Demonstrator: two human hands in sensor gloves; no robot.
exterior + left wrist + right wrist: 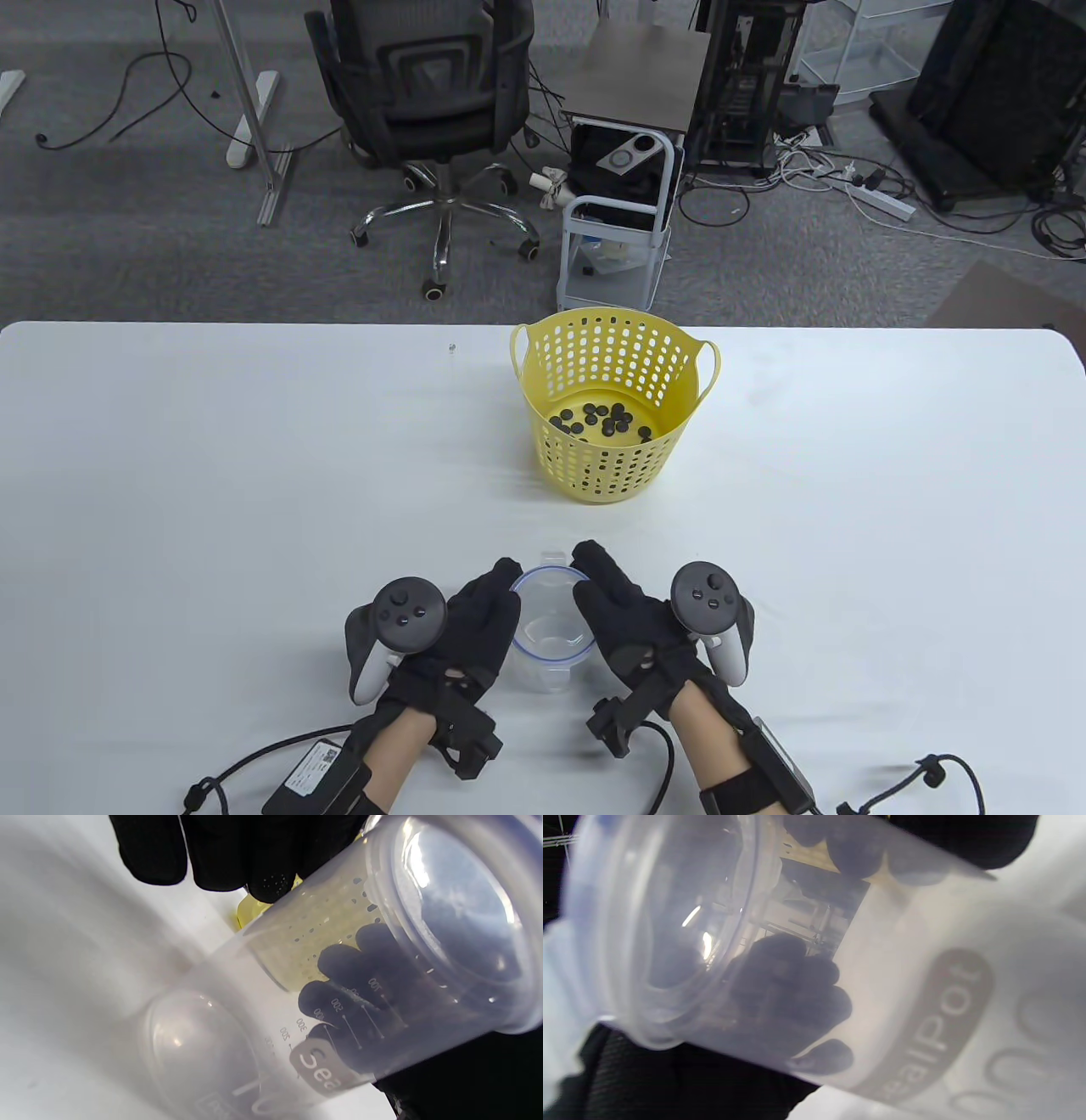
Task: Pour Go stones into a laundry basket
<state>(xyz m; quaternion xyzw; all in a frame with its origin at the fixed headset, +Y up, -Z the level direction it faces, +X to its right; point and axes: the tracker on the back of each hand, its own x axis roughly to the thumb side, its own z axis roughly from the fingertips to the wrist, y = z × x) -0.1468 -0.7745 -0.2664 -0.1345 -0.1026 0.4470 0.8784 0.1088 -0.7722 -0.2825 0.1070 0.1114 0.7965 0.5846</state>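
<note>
A clear plastic measuring cup with a blue rim stands upright and empty on the white table near its front edge. My left hand holds its left side and my right hand holds its right side. The cup fills the left wrist view and the right wrist view, with gloved fingers showing through its wall. A yellow perforated laundry basket stands beyond the cup at the table's middle, with several black Go stones on its floor.
The white table stretches wide to both sides. Behind its far edge stand an office chair and a small white cart. Cables trail from both wrists at the bottom edge.
</note>
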